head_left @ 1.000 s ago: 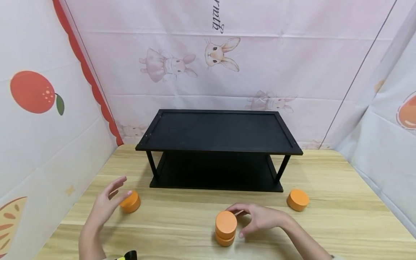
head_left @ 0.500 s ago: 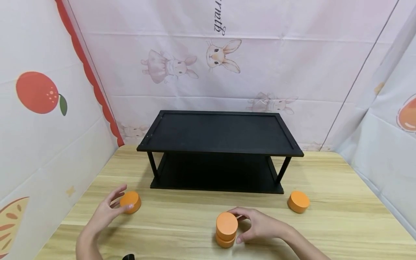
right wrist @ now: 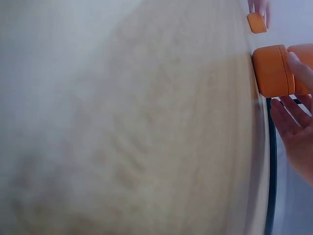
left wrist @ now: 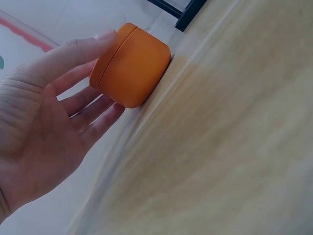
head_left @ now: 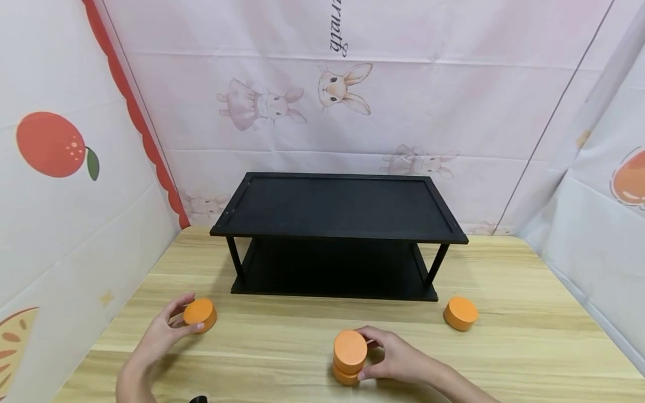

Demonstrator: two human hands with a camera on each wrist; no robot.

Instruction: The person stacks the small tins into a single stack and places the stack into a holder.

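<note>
My left hand [head_left: 160, 334] has its thumb and fingers around a small round orange lidded jar [head_left: 200, 314] on the table. In the left wrist view, the lid seam of that jar [left wrist: 134, 66] shows, the thumb resting near its lid. At the front middle, one orange jar [head_left: 350, 347] sits on top of another orange jar [head_left: 345, 378]. My right hand [head_left: 395, 358] holds this stack from its right side, thumb in front, fingers partly hidden behind. In the right wrist view, the thumb lies near where the lower jar [right wrist: 271, 71] meets the upper one.
A black two-level rack [head_left: 337, 207] stands at the back of the wooden table [head_left: 267, 347]. One more orange jar [head_left: 461, 313] sits to the right, in front of the rack's corner. Printed cloth walls [head_left: 428, 106] enclose the back and sides.
My left hand has come down and closed around the left jar. The right hand's thumb and fingers have closed in on the stack. The jars have stayed in place.
</note>
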